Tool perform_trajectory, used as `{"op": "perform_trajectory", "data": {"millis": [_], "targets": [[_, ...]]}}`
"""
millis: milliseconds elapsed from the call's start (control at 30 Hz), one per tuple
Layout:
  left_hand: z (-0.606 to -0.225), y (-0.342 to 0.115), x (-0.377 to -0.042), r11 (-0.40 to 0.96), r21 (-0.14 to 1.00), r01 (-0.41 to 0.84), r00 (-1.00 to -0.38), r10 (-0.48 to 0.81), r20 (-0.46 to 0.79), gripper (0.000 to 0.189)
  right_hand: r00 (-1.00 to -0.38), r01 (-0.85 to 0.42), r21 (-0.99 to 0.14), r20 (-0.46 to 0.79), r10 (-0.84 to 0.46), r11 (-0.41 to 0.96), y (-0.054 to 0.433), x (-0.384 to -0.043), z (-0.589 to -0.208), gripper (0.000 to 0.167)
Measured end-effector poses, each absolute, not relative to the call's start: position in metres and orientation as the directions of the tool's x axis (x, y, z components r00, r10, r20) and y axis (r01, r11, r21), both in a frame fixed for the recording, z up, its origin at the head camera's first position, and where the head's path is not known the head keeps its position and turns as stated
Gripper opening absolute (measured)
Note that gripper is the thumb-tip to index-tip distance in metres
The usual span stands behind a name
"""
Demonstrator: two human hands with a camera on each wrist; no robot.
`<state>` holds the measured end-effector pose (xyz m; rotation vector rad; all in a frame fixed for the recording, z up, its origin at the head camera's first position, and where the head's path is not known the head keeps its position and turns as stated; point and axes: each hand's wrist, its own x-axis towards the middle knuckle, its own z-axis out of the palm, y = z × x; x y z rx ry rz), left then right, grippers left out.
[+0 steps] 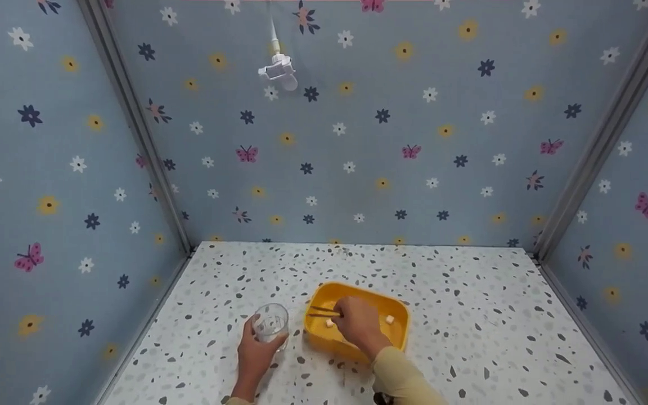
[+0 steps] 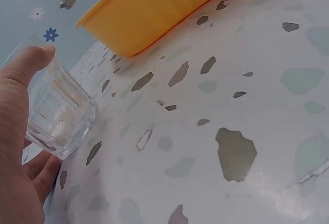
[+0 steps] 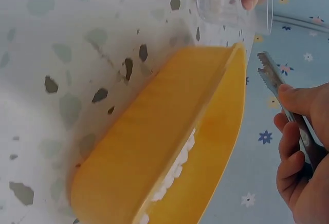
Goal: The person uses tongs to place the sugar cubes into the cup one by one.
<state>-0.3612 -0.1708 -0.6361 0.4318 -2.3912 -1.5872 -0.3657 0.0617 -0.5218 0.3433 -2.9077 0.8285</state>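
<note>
My left hand [image 1: 255,351] grips a clear glass tumbler [image 1: 271,316] standing on the table, thumb on one side and fingers on the other. Through its wall, the left wrist view shows a white lump [image 2: 62,124] at the bottom. In my right hand [image 1: 359,322] is a pair of metal tongs [image 3: 297,113], held between thumb and curled fingers over a yellow plastic tub [image 1: 398,306]. The serrated tongs tips point toward the glass, slightly apart, with nothing between them. Small white cubes [image 1: 390,319] lie inside the tub; the right wrist view shows several along its near wall.
The tub stands just right of the glass on a white speckled terrazzo-look table [image 1: 470,315]. Flower-patterned panels [image 1: 352,124] enclose the back and both sides, with grey metal posts [image 1: 133,112] in the corners. A white device [image 1: 280,70] hangs on the back panel.
</note>
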Motion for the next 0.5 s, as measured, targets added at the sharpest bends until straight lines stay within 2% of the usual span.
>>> {"op": "perform_trajectory", "data": {"millis": [233,500], "targets": [[-0.634,-0.169,-0.359,0.362,0.924,-0.128,-0.926,-0.378,0.019,0.098,-0.976,-0.206,-0.477,0.159,-0.147,0.855,0.094,-0.374,-0.525,0.009],[-0.640,-0.171,-0.360,0.384,0.919,-0.093,-0.925,-0.375,0.063,0.098,-0.988,-0.155,-0.453,0.089,-0.129,0.878,0.108,-0.379,-0.543,0.009]]}}
